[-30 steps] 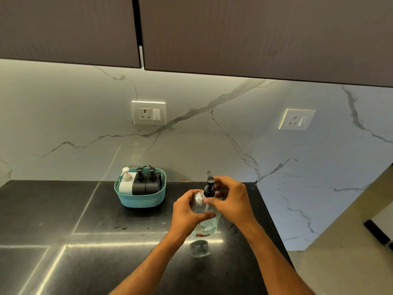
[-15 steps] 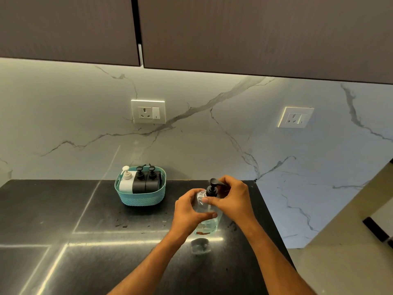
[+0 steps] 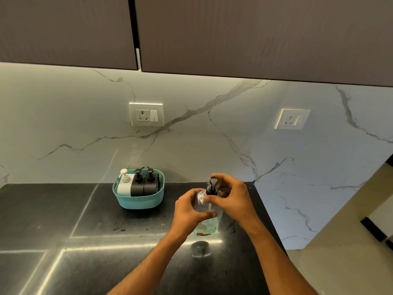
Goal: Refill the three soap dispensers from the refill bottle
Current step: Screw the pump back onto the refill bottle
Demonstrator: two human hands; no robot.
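Teal basket [image 3: 138,202] holds three dispensers: one white dispenser [image 3: 124,185], two black dispensers [image 3: 144,185]. Clear refill bottle [image 3: 209,225] upright on black table [image 3: 63,220], low liquid. Left hand [image 3: 189,211] grip wraps the bottle body; right hand [image 3: 232,198] grip pinches the black pump top [image 3: 212,187]. Table's right edge just beside the bottle; marble wall [image 3: 212,135] behind.

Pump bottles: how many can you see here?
4. A white bottle and two black bottles stand in the teal basket; both hands hold a clear bottle. The basket could hide more.
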